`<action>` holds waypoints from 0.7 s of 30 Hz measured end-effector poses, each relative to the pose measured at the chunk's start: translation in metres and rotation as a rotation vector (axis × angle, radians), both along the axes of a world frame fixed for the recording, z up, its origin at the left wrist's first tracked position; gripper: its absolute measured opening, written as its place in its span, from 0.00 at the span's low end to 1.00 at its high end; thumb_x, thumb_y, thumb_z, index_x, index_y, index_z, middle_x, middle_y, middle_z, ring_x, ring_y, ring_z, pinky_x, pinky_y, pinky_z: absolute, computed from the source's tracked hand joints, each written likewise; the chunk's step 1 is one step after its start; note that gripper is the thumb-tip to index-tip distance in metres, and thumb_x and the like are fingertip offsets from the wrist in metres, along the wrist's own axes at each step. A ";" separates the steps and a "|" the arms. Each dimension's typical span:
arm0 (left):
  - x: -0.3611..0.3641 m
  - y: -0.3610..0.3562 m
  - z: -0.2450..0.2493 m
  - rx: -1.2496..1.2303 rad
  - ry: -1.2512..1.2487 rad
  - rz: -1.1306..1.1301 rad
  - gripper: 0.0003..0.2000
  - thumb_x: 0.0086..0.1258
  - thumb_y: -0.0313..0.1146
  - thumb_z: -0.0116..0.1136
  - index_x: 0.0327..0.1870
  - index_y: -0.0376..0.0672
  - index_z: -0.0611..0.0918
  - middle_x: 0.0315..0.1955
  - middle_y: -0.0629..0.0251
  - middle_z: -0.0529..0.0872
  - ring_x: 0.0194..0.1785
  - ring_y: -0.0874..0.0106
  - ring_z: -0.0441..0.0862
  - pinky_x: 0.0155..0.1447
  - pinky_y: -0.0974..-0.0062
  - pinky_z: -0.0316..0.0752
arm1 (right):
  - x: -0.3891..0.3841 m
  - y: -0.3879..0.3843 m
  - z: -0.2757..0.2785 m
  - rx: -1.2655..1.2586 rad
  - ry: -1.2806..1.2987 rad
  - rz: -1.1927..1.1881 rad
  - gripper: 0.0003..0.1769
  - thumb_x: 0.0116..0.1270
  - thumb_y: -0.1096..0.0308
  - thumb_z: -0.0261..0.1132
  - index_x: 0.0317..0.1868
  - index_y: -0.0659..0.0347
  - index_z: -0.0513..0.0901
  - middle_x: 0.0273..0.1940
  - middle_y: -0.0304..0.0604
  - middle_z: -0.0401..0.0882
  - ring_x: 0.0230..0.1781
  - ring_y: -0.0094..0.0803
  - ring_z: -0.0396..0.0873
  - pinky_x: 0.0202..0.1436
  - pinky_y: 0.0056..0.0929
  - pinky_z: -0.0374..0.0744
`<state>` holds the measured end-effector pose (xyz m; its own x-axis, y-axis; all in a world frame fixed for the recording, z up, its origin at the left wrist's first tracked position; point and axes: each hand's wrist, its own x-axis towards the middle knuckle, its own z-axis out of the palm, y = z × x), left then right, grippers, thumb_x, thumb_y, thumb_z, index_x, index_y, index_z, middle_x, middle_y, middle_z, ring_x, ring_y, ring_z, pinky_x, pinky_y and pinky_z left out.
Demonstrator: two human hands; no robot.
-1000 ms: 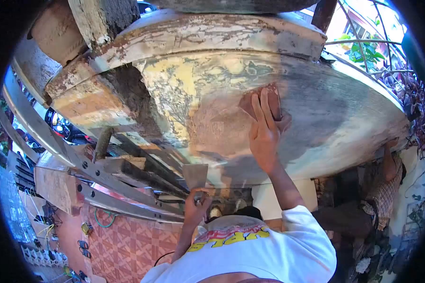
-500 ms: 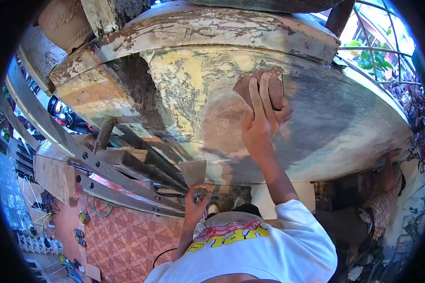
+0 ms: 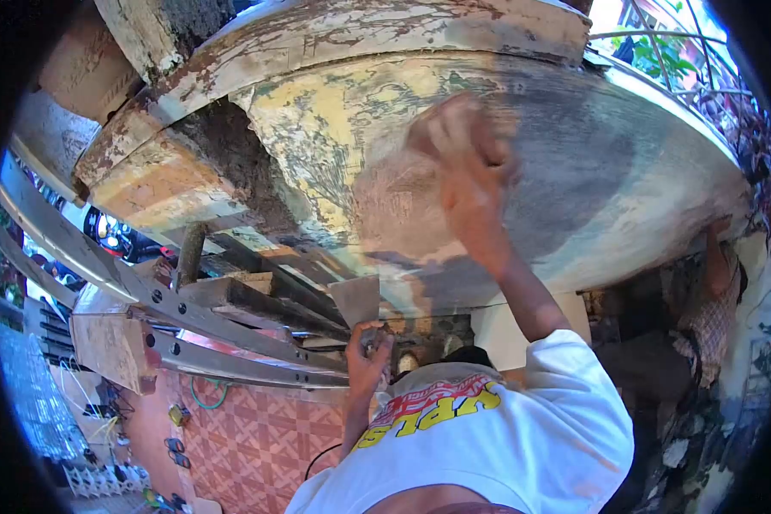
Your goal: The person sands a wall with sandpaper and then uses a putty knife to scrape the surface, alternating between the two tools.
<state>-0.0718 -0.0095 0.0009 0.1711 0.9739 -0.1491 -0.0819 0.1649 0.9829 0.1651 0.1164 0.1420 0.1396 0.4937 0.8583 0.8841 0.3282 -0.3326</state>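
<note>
My right hand, blurred by motion, presses a reddish-brown sheet of sandpaper against the curved hull-like surface. Around it the surface shows patchy yellow and grey paint on the left and smooth grey on the right. Lower down, my left hand is closed round the handle of a scraper, its flat metal blade pointing up. The scraper's handle is mostly hidden by the fingers.
A metal ladder slants along the left beside wooden beams. Patterned red tiles lie below. At the right, another person's arm reaches up to the surface. Branches hang at the upper right.
My right hand and the sandpaper are now blurred and slightly farther left on the surface. The view has shifted, and my left hand with the scraper appears farther right in it.
</note>
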 end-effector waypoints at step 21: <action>-0.026 0.012 -0.044 0.284 0.072 -0.103 0.13 0.68 0.32 0.63 0.51 0.46 0.76 0.32 0.67 0.77 0.13 0.82 0.67 0.15 0.82 0.62 | -0.018 0.010 0.008 0.248 -0.146 -0.202 0.27 0.58 0.72 0.63 0.62 0.53 0.79 0.65 0.30 0.74 0.46 0.36 0.72 0.47 0.33 0.70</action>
